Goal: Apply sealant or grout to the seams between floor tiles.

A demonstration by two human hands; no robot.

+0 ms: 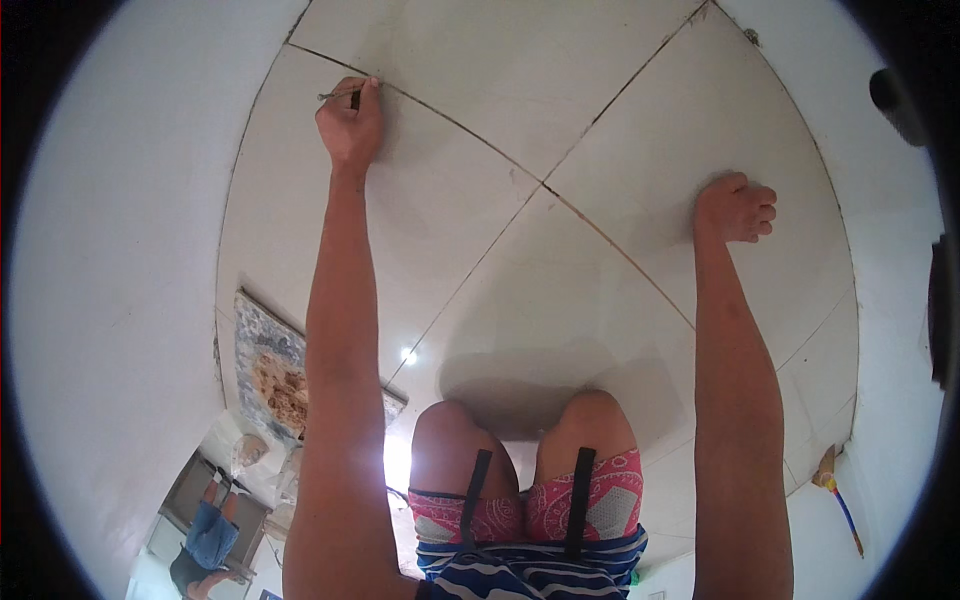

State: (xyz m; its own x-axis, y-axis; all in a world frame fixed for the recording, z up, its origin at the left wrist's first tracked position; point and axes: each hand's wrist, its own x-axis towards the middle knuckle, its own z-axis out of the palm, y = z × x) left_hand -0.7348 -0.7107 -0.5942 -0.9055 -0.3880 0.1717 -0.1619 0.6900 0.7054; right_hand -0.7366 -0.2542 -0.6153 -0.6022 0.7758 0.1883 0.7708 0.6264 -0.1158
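Note:
My left hand point(350, 125) is closed around a thin, dark metal tool point(338, 95), whose rounded end sticks out on the left. Its fingertips rest at a dark joint line point(450, 122) between pale floor tiles point(460, 235); the tool's working tip is hidden by the fingers. Farther right, my right hand point(738, 208) lies curled into a fist on a tile, near the right wall, with nothing showing in it. Between the two hands the tile joints cross, and one stretch running right looks browner than the rest.
At left, partly behind my left forearm, lies a grey speckled board point(262, 330) with crumbly brown material point(280, 388) on it. A brush-like tool with a yellow and blue handle point(843, 505) is by the right wall point(895, 300). Another person point(208, 535) is at the lower left.

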